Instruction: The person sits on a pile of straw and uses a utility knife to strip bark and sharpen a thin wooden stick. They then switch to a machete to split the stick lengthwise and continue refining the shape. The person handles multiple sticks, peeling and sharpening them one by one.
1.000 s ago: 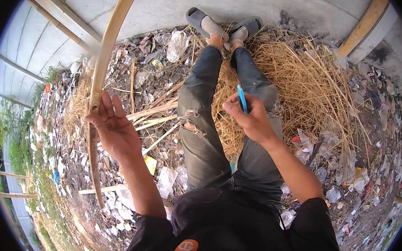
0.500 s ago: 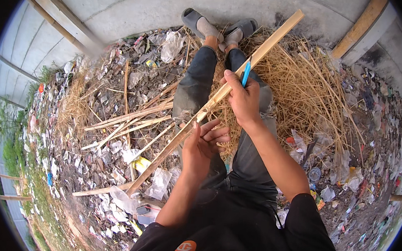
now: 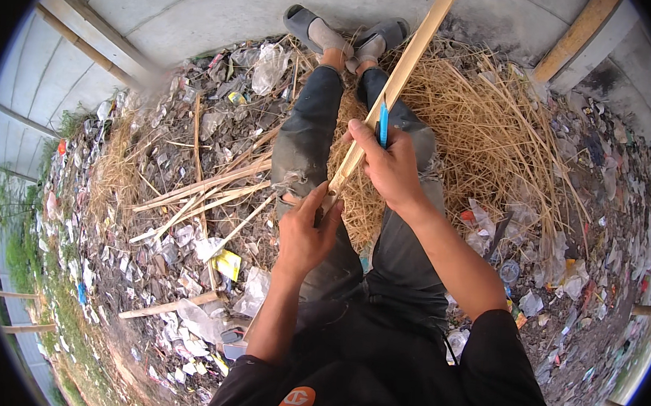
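Note:
A long pale split bamboo strip runs slantwise between my legs, its far end near the wall. My left hand is closed round it beside my left knee, fingers and thumb on the strip. Farther up, my right hand is closed with its thumb lying along the strip. A slim blue tool, which looks like a cutter knife, sticks up from the right hand against the strip; its lower part is hidden by the fingers. My left hand and forearm cover the strip's near end.
Dry straw-like shavings heap up right of my legs. Several split strips lie to the left, and a short stick lies nearer. Plastic litter covers the ground. A grey wall stands beyond my sandalled feet.
My left hand has gone from open beside the strip to closed round it. The strip has shifted away from me and turned steeper. My right hand and the blue tool have moved slightly left.

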{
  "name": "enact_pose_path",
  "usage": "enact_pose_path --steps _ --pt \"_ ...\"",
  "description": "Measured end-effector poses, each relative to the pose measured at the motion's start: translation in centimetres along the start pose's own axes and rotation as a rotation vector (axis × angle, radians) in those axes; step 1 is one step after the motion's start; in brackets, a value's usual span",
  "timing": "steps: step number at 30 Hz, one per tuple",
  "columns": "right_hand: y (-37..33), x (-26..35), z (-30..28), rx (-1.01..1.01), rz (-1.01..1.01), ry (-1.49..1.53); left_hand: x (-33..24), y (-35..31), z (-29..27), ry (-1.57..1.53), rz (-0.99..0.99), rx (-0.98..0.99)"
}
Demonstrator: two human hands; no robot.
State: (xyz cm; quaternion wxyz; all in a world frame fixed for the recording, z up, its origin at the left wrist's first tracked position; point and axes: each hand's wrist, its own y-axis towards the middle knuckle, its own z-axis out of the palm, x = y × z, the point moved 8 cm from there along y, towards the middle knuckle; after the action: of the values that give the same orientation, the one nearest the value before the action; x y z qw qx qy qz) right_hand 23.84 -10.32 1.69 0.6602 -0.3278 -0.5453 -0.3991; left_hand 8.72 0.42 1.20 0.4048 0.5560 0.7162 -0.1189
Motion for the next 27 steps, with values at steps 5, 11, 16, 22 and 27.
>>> enact_pose_path --steps 5,11,16,22,27 --pt "-2.3 0.7 -1.2 0.115 -0.162 -0.725 1.2 0.7 -0.4 -0.023 -0.172 0.063" --pt "-4.8 -0.3 0.4 0.29 -0.162 -0.952 1.3 0.6 -0.4 -0.102 -0.135 0.033" --pt "-4.8 -0.3 0.7 0.314 -0.298 -1.059 1.5 -0.1 -1.1 -0.046 -0.165 0.052" --pt "-5.1 -1.1 0.6 0.32 -0.363 -1.0 1.8 -0.8 -1.1 -0.012 -0.164 0.034" --pt "-5.6 -1.2 0.7 0.33 -0.349 -1.008 1.8 -1.1 -0.8 -0.051 -0.095 -0.01"
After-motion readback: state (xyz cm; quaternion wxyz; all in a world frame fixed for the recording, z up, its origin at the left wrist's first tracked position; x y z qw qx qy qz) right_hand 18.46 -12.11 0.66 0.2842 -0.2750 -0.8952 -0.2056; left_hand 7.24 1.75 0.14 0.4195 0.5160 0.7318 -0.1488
